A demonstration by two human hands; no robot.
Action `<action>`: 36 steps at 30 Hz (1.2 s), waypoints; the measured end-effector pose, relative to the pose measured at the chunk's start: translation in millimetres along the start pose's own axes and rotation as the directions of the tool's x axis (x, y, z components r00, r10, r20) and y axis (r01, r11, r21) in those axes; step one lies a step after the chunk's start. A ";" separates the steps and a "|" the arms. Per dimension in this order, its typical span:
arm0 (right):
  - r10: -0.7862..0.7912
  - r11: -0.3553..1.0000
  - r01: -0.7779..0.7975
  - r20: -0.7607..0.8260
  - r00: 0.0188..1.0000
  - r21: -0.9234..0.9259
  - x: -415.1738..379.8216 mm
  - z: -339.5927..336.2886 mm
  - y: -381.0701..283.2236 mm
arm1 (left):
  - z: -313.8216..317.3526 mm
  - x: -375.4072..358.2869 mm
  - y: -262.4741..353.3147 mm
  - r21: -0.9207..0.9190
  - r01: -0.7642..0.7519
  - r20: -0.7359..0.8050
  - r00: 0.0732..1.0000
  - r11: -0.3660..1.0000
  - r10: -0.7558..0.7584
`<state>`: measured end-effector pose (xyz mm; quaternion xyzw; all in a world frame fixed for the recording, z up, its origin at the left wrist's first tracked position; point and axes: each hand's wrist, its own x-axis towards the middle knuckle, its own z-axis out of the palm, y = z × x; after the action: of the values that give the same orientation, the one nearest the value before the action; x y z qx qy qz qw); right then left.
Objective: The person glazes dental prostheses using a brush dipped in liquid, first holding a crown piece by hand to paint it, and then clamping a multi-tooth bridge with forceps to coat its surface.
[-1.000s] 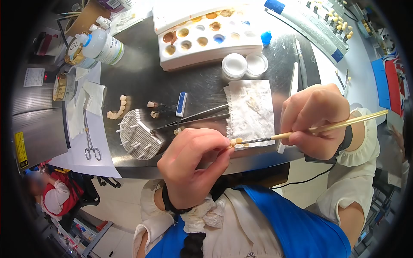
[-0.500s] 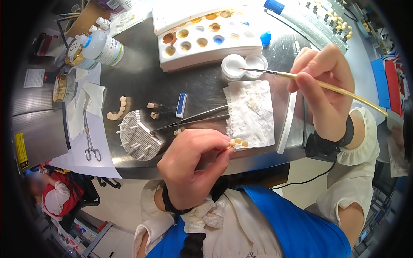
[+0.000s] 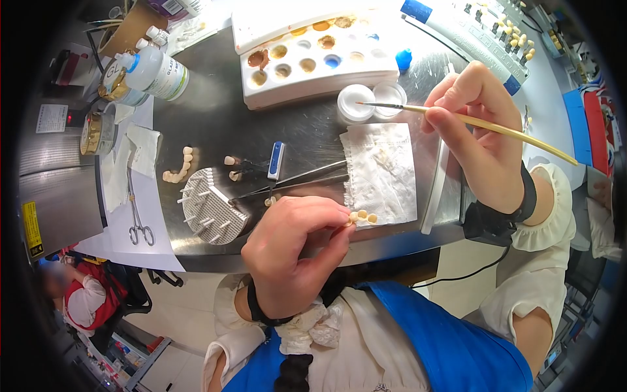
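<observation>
A short dental bridge (image 3: 364, 217) of several cream tooth crowns is pinched between the thumb and fingers of my left hand (image 3: 297, 251). It sits at the lower edge of a crumpled white tissue (image 3: 385, 176). My right hand (image 3: 480, 127) grips a fine paintbrush (image 3: 413, 108) with a pale yellow handle, held like a pen. Its thin, dark tip reaches over a small white jar (image 3: 351, 112), whose contents look white. A second white round pot (image 3: 390, 98) adjoins the jar. Palm and curled fingers hide part of the bridge's left end.
A white palette (image 3: 287, 95) with stained wells stands behind. Left of my left hand are a pegged firing tray (image 3: 212, 212), a blue-handled tool (image 3: 275, 160), tweezers (image 3: 297, 176) and another tooth bridge (image 3: 185, 163). Scissors (image 3: 135, 215) and a bottle (image 3: 153, 73) lie farther left.
My right hand has shifted left and slightly up with the paintbrush, bringing its tip farther over the white jar. My left hand keeps hold of the bridge, nearly still.
</observation>
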<state>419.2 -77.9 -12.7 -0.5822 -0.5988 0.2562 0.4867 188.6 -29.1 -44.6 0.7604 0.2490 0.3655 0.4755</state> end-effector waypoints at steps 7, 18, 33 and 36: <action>-0.010 1.000 0.010 0.003 1.000 -0.018 0.6 -0.1 1.2 | -0.3 -0.5 -0.9 0.002 -0.001 0.009 1.000 1.000 0.001; -0.001 1.000 0.001 0.006 1.000 -0.025 0.6 -0.5 0.6 | 0.1 0.0 -1.6 0.001 -0.002 -0.004 1.000 1.000 0.002; -0.227 0.929 0.109 0.311 0.923 0.354 -8.5 -4.5 -2.9 | -0.4 -0.8 -1.5 -0.005 -0.004 0.017 1.000 1.000 0.004; -0.208 0.936 0.094 0.317 0.926 0.339 -8.7 -3.7 -4.8 | -0.5 -0.5 -0.5 -0.004 0.003 0.020 1.000 1.000 -0.003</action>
<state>419.1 -88.0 -9.5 -0.3932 -0.6696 0.4093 0.4791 187.9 -29.0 -45.0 0.7626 0.2447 0.3576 0.4802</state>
